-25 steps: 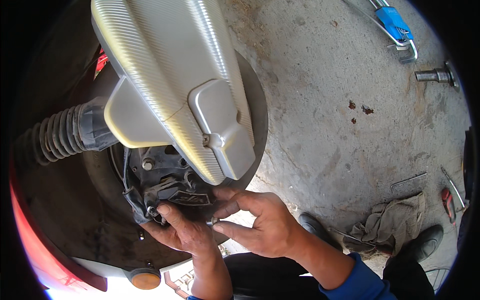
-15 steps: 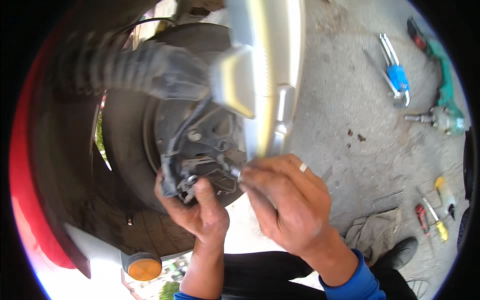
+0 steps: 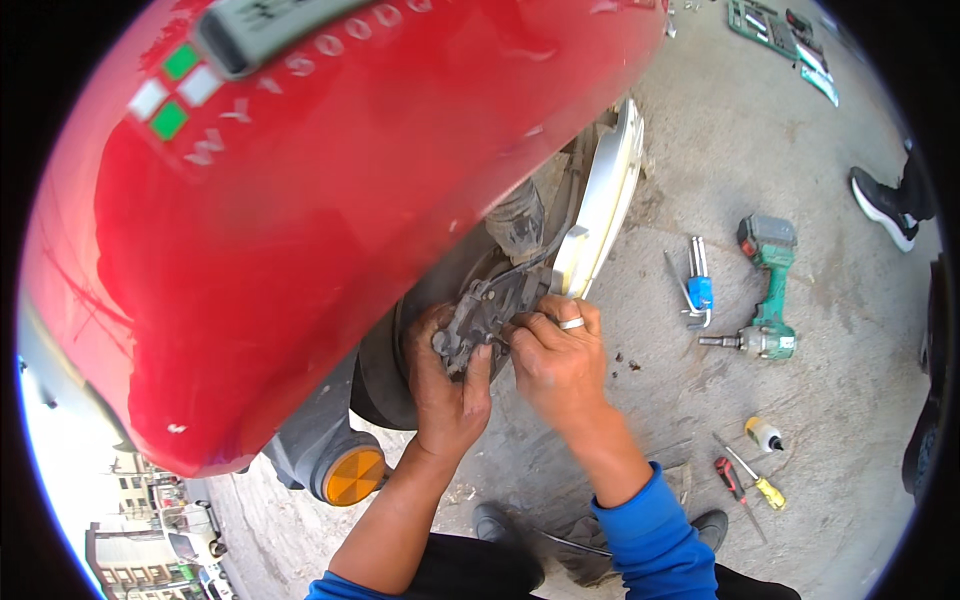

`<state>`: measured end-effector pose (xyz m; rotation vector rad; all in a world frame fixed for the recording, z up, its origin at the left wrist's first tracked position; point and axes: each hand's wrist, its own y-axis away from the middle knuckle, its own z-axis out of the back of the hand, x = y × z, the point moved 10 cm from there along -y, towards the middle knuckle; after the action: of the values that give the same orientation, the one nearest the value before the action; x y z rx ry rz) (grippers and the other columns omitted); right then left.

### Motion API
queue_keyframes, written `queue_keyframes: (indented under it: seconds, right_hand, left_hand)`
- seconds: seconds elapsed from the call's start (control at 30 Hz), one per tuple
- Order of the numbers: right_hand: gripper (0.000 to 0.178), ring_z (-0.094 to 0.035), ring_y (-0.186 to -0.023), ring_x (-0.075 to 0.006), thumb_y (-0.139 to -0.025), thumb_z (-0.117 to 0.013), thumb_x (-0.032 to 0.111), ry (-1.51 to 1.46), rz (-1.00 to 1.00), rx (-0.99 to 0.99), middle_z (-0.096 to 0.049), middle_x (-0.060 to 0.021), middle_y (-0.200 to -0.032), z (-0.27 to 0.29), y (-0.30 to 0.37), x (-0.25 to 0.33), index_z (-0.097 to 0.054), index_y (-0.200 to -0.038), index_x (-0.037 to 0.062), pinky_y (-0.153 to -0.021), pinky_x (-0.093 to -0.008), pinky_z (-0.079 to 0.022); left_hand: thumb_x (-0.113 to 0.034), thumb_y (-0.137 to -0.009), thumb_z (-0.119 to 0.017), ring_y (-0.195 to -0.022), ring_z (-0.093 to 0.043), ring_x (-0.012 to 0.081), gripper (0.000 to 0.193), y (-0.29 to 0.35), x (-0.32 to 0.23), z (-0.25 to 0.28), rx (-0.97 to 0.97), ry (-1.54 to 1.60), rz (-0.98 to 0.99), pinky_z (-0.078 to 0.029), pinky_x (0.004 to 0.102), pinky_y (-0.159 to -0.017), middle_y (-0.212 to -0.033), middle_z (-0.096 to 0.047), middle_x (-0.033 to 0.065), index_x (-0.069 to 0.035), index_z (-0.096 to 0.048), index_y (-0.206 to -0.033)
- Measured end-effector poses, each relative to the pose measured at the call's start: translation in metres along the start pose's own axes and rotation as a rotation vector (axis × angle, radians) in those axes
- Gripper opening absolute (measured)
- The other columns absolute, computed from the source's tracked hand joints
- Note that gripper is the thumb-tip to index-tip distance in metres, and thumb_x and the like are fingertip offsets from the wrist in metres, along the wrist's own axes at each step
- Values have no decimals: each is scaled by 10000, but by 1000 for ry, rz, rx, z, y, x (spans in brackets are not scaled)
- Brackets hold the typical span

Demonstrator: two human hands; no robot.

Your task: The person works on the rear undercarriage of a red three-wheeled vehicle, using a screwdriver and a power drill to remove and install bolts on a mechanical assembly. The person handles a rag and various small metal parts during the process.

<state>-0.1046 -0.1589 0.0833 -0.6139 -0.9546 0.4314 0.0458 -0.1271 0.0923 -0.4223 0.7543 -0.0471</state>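
Beneath the red vehicle body (image 3: 330, 200), my left hand (image 3: 447, 395) wraps round the edge of a dark, greasy brake assembly (image 3: 478, 315) at the wheel, its thumb pressed against the front. Close by on the right, my right hand (image 3: 560, 362), a ring on one finger, has its fingertips pinched together at the same assembly. Those fingers hide the small ribbed silver piece that showed at their tips half a second ago. A black cable (image 3: 530, 262) runs up from the assembly. Behind my left hand is the dark tyre (image 3: 382, 375).
A silver fender (image 3: 612, 200) rises just above my right hand. On the concrete at right lie a green impact wrench (image 3: 772, 290), hex keys in a blue holder (image 3: 700, 292), a red screwdriver (image 3: 730, 478), a yellow one (image 3: 768, 492) and a small bottle (image 3: 764, 434). An orange reflector (image 3: 353, 475) sits lower left.
The head view has swung and drawn back, so the red body fills the upper left and more floor shows. My right fingertips are nearer my left thumb; both hands stay at the brake assembly.
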Motion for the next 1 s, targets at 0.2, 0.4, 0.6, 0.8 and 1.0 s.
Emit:
queue_keyframes:
  seconds: [0.2, 0.4, 0.6, 0.8, 1.0]
  right_hand:
    - [177, -670, -1020, -218, -657, -781, 31, -61, 63, 99, -733, -10, -875, -7, -3, -3, -742, -813, 105, -946, -392, -452]
    - [88, -657, -968, -238, -675, -730, 43, -90, 92, 79, -668, -40, -785, -3, -7, -1, -688, -744, 77, -917, -397, -479]
    - [55, -652, -951, -249, -677, -707, 54, -68, 79, 91, -655, -54, -766, -3, -8, -1, -667, -712, 68, -896, -397, -489]
    - [61, -650, -957, -251, -667, -706, 54, -88, 100, 42, -659, -60, -779, -1, -8, 1, -684, -724, 58, -900, -397, -485]
    - [94, -654, -944, -240, -667, -712, 47, -69, 87, 75, -663, -49, -793, -6, -8, 1, -694, -756, 72, -910, -397, -466]
  left_hand:
    - [-101, -933, -694, -1197, -543, 393, 478, -1, -4, 1, -10, -19, -16, -404, 491, -1072, -1277, -570, 233, 48, -485, -1337]
    - [-115, -990, -660, -1165, -579, 266, 486, -1, -6, -1, 12, -63, -53, -460, 393, -1047, -1290, -576, 184, 54, -452, -1396]
    - [-113, -947, -694, -1189, -556, 390, 488, 1, 0, -1, -4, -21, -2, -421, 476, -1067, -1293, -566, 239, 50, -479, -1354]
    - [-114, -943, -700, -1195, -553, 389, 497, 0, 0, -1, -7, -2, 11, -416, 476, -1074, -1303, -561, 240, 49, -477, -1356]
    - [-119, -951, -690, -1194, -552, 384, 487, 1, -1, 1, -17, -18, 4, -417, 476, -1072, -1305, -561, 234, 44, -477, -1357]
